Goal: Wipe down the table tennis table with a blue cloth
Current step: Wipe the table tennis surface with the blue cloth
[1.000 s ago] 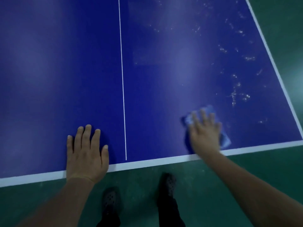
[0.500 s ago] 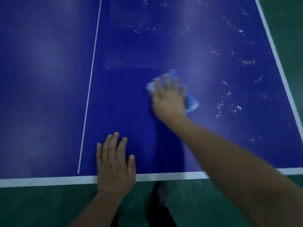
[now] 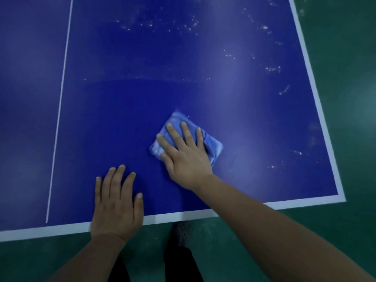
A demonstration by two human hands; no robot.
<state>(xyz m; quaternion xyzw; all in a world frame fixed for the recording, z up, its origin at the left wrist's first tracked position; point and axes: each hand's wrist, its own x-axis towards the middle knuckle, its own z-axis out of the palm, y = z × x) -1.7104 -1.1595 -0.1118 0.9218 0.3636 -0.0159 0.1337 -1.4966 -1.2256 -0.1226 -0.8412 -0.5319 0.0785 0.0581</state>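
The dark blue table tennis table [image 3: 122, 110] fills most of the view, with a white centre line on the left and white edge lines at the front and right. A folded light blue cloth [image 3: 213, 146] lies on the right half of the table. My right hand [image 3: 183, 153] presses flat on the cloth with straight, spread fingers. My left hand [image 3: 117, 202] rests flat on the table by the front edge, holding nothing. White dust specks [image 3: 271, 68] are scattered over the far and right parts of the surface; the patch around the cloth looks darker and smoother.
Green floor [image 3: 345, 98] lies beyond the table's right edge and in front of it. My legs in dark trousers and one shoe [image 3: 182, 233] show below the front edge. The right front corner of the table [image 3: 340, 197] is near my right forearm.
My right hand has slid the cloth across the table: first away from the front edge, then back nearer and to the right. The view has shifted right. My left hand stays flat by the front edge.
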